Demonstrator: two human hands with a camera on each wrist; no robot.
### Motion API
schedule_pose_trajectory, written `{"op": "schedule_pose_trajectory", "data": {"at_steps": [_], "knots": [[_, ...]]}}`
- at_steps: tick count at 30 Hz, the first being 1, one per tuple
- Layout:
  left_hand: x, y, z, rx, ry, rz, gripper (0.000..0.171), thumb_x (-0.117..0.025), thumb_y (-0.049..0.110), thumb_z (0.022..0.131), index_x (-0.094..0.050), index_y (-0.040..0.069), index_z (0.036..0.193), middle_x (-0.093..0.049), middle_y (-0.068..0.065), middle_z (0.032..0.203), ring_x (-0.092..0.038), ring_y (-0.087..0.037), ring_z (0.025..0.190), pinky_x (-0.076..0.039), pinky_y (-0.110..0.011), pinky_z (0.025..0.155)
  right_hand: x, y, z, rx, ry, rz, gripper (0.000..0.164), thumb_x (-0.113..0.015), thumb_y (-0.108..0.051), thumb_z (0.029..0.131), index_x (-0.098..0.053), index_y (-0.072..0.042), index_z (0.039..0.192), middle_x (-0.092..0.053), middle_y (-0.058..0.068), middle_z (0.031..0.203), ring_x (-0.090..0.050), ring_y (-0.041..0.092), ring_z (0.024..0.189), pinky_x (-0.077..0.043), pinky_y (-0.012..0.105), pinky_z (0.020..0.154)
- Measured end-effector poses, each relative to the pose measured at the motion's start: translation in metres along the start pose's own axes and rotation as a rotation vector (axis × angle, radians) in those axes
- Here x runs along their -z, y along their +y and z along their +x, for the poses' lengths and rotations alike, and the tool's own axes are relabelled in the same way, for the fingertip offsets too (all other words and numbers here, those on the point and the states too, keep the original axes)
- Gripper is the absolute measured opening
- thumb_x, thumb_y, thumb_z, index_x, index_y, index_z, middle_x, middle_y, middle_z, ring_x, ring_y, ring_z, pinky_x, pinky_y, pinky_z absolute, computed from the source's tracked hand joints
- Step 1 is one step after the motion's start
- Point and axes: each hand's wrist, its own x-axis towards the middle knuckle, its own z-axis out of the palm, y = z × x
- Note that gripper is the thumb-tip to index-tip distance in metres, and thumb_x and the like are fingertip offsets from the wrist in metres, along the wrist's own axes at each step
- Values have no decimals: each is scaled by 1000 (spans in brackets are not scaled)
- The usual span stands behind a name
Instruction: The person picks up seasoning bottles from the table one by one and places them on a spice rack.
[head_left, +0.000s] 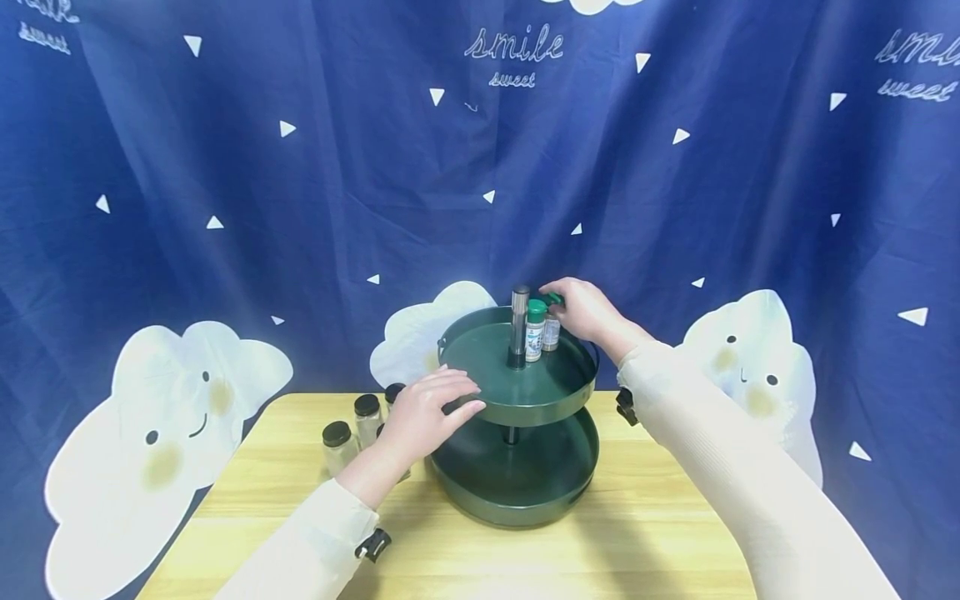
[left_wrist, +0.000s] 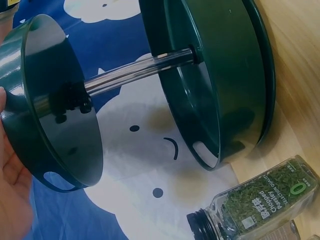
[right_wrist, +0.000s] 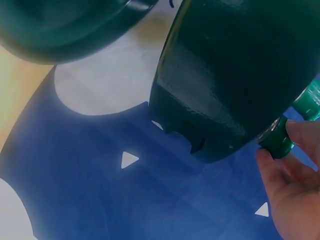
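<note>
A dark green two-tier round tray (head_left: 517, 515) with a shiny central post (head_left: 519, 325) stands on the table. My right hand (head_left: 588, 312) pinches the green cap (right_wrist: 276, 140) of a seasoning bottle (head_left: 551, 333) at the upper tier's far right side. Beside it, close to the post, a second green-capped seasoning bottle (head_left: 534, 337) with a white and blue label stands upright. At the near left of the upper tier (left_wrist: 22, 60), my left hand (head_left: 423, 408) touches its rim and outer wall, fingers extended and thumb apart.
Several glass spice jars with black lids (head_left: 337, 433) stand left of the tray, partly behind my left hand. One is a chopped parsley jar (left_wrist: 265, 197). The wooden table (head_left: 637, 533) ends at a blue patterned curtain (head_left: 360, 183).
</note>
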Motion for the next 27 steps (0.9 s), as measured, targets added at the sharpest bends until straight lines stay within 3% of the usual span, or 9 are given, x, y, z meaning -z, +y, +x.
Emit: {"op": "schedule_pose_trajectory", "data": {"at_steps": [9,27], "knots": [[0,-1,0,-7,6,-1,26,-78,33,88,-78,15,107,-75,3,109,-66,-18,115,-46,-41,109,1,-1,-1,-9,2,12,34,-57,0,96,-64,3,129,-62,21,129,-57,36,121,-45,50,108],[0,0,-1,2,2,0,27,-77,35,89,-78,16,108,-75,2,111,-65,-17,116,-43,-35,112,7,2,-6,8,-1,24,33,-59,-3,96,-64,2,129,-62,21,130,-58,36,121,-46,50,107]]}}
